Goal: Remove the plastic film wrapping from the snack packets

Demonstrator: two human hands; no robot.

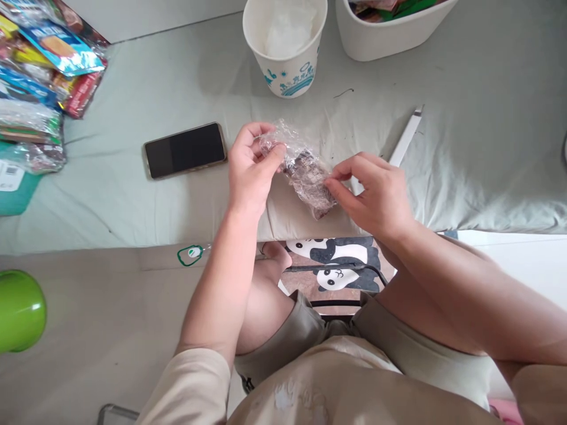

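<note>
A crinkled clear plastic wrapper [305, 174] with something dark brown in it is stretched between my two hands, above the near edge of the cloth-covered surface [195, 206]. My left hand [252, 159] pinches its upper left end between thumb and fingers. At the lower right side, my right hand [372, 189] grips the plastic with thumb and forefinger. What the brown content is, I cannot make out. Just beyond my right hand lies a slim white tool [406, 137] with a metal tip. A black phone [186, 150] rests to the left of my left hand.
A paper cup [290, 74] with whitish clear plastic inside stands at the back, beside a white bin [390, 38] of packets. Several snack packets [57, 53] are piled at far left. Below the edge are a green round object [20, 310] and a panda-print mat [341, 260].
</note>
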